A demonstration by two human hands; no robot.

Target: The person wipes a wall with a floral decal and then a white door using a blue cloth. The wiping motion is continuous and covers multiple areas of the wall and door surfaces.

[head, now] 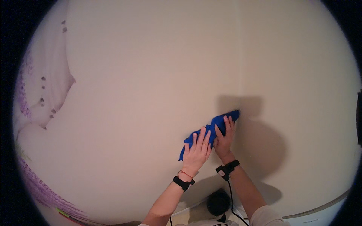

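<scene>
A crumpled blue cloth [219, 121] lies pressed against a pale wall [141, 84], its upper right tip at the corner line where two wall faces meet. My left hand [198, 154] rests flat on the lower left part of the cloth, fingers spread and pointing up. Beside it, my right hand [224, 138] presses the cloth's upper right part, fingertips near the corner. Both wrists wear black straps, and a black cable hangs from the right one.
Purple flower decoration [48, 186] and a pale draped pattern [51, 84] cover the wall's left side. Below my hands is a round black object [218, 202]. A white surface with a grey-brown edge [319, 210] curves along the lower right. Shadows fall right of my hands.
</scene>
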